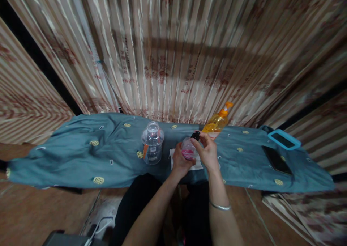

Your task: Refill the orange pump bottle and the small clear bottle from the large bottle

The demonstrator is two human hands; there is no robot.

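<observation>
Teal cloth (81,155) dotted with small yellow patches covers the long tabletop, its folds running from the left edge to the right. Near the middle, both hands meet over a small clear bottle (188,150) that holds a little pink liquid at its base. The left hand (180,161) is wrapped around the bottle's left side and lower part, holding it just above a white paper (173,159) that lies flat on the cloth. The right hand (207,152) comes in from the right, its fingers pinched on the black pump cap (195,135) at the bottle's top. Whether the cap is seated tight or loose cannot be told. A thin silver bangle (220,206) circles the right wrist.

Just left of the hands stands a larger clear plastic bottle (152,143), upright, with an orange label low on its side. Beyond the hands, at the far edge of the tabletop, an orange pump bottle (217,122) stands apart from the right hand. Well off to the right lie a dark phone (276,160) and, farther back, a device in a light blue case (283,140). Striped beige curtains (173,58) hang behind the tabletop.
</observation>
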